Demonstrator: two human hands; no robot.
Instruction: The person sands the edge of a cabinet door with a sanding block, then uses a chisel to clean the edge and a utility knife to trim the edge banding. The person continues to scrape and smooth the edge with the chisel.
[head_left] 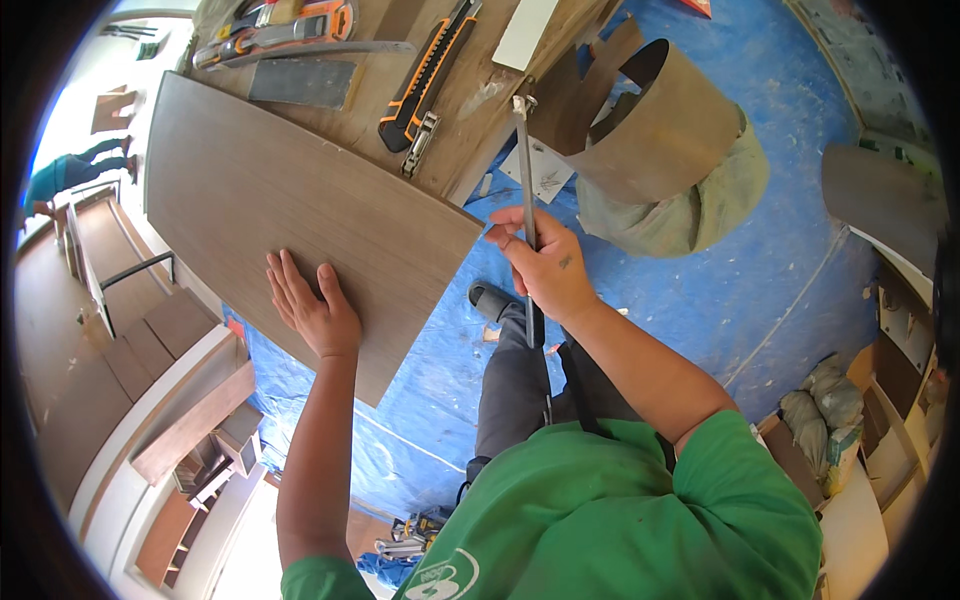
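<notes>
A brown wood-grain panel overhangs the workbench at a slant. My left hand lies flat on its near part, fingers stretched. At the panel's right-hand corner, my right hand grips a long, narrow metal file. The file stands almost in line with my body, its thin end pointing away from me and its dark end below my hand. Whether it touches the panel's edge, I cannot tell. Beyond the panel, an orange and black utility knife lies on the wooden bench, next to a dark flat strip.
More orange-handled tools lie at the bench's far left. A curled brown sheet sits on a greenish sack to the right. Blue sheeting covers the floor. Another person is at the far left.
</notes>
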